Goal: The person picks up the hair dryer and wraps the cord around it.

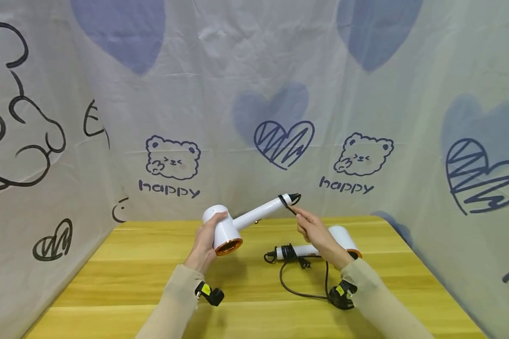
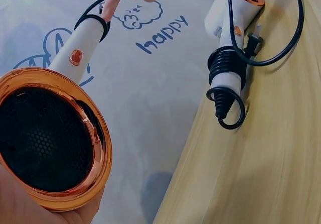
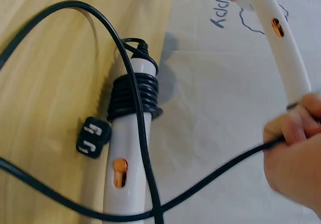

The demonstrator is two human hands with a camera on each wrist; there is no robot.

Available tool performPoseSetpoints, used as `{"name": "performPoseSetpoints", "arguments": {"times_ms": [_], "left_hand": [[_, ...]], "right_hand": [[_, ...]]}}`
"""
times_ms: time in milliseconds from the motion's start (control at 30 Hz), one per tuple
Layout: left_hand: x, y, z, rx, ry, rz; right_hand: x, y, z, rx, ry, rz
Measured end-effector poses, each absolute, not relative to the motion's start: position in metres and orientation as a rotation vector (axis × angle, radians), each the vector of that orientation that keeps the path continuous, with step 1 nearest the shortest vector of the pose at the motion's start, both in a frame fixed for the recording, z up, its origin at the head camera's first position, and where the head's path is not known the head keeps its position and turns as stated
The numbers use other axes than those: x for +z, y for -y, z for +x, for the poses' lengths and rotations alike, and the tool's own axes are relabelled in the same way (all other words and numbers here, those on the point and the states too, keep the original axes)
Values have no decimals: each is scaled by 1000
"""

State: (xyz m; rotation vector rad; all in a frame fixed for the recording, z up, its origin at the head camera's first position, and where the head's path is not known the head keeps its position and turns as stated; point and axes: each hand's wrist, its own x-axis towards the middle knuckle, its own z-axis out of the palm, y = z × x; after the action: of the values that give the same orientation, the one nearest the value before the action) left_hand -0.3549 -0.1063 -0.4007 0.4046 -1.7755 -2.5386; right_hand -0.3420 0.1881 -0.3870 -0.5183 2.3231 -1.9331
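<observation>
My left hand (image 1: 204, 239) grips the white head of a hair dryer (image 1: 256, 215) above the table, thumb across its top. The dryer's handle slants up to the right, and its copper-ringed grille (image 2: 40, 138) faces the left wrist camera. At the handle's end, my right hand (image 1: 320, 236) pinches the black cord (image 3: 220, 171), which has a turn around the handle there. A second white hair dryer (image 1: 306, 250) lies on the table beneath my right forearm, which hides part of it. Its own cord is wound in several tight coils (image 3: 134, 94) around the handle.
A black two-pin plug (image 3: 94, 137) sits beside the lying dryer's handle. Loose cord (image 1: 303, 295) curves over the wooden table (image 1: 123, 282) towards my right wrist. White cloth with drawn hearts and bears (image 1: 172, 157) hangs behind and at both sides.
</observation>
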Motion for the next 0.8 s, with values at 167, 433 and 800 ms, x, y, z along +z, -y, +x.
{"name": "performPoseSetpoints", "arguments": {"times_ms": [167,433,800], "left_hand": [[-399,107,-355,-2615,1728,371],[-402,109,-357,-2739,1691,320],[-397,104,-350,-2852,1721,253]], "right_hand": [[-381,-199,-344,-1932,-2166,-544],[-378,-206,-354,-1888,-2056,-512],[-377,-206,-362,-1782,-2215,-377]]}}
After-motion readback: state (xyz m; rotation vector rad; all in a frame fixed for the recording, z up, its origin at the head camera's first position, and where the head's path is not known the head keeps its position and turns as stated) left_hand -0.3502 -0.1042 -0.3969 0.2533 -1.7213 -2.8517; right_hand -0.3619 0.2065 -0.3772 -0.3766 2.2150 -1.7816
